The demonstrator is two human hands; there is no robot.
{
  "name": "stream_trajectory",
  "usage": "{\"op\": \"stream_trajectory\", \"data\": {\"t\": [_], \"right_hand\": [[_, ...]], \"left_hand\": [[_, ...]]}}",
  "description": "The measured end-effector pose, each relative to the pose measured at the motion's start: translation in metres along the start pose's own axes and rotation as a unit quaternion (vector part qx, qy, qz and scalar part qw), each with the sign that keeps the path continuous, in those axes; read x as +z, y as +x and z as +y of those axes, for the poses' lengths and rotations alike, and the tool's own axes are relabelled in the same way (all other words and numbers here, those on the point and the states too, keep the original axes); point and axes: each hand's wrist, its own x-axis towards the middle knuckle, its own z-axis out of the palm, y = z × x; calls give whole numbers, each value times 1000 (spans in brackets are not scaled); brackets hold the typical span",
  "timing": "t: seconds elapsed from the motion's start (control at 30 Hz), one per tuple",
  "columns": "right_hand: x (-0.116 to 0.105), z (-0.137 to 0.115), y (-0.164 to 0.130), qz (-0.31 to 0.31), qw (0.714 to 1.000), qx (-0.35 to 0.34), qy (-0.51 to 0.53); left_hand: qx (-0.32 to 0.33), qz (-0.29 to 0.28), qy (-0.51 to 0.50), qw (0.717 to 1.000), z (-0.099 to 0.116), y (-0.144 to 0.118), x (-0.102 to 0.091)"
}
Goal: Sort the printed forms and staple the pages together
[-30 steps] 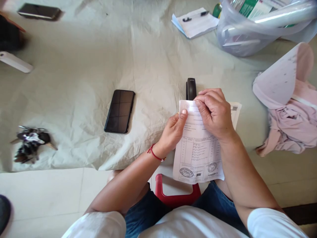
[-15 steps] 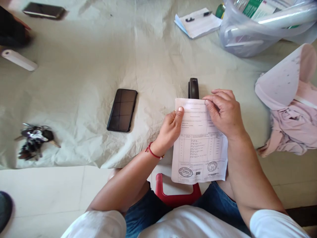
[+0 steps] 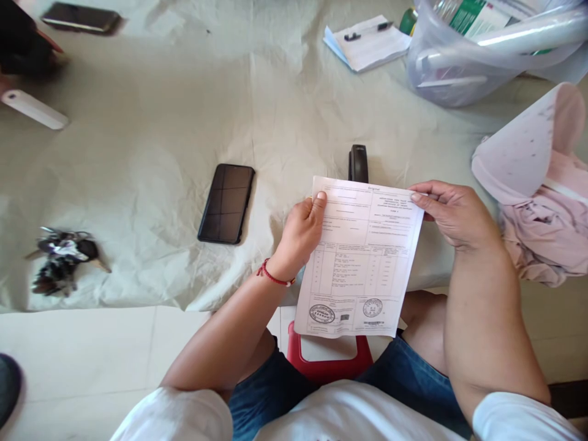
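Note:
A printed paper form [image 3: 356, 257] with a table and two round stamps hangs over the table's near edge, above my lap. My left hand [image 3: 301, 229] pinches its upper left edge, thumb on top and fingers underneath. At the upper right corner, my right hand [image 3: 454, 211] grips the sheet between thumb and fingers. Just beyond the paper's top edge lies a black stapler [image 3: 358, 163], its near end hidden by the sheet. To the left of my left hand a black smartphone [image 3: 226, 203] rests on the cloth.
A bunch of keys [image 3: 67, 260] lies near the left front edge. Farther off are a notepad with a pen [image 3: 367, 43], a filled plastic bag [image 3: 452, 79] and another phone [image 3: 81, 18]. Pink cloth [image 3: 546, 226] is at right. A red stool [image 3: 331, 361] stands below the table.
My right hand has moved right from the sheet's top to its upper right corner. The paper now shows wider and has shifted slightly left with my left hand.

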Motion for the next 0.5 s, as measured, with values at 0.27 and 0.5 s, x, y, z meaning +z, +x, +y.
{"op": "stream_trajectory", "data": {"t": [0.27, 0.5], "right_hand": [[2, 23, 13, 51, 997, -21, 60], [10, 32, 19, 63, 993, -43, 90]], "left_hand": [[29, 32, 77, 996, 5, 3, -9], [76, 59, 80, 992, 0, 9, -10]]}}
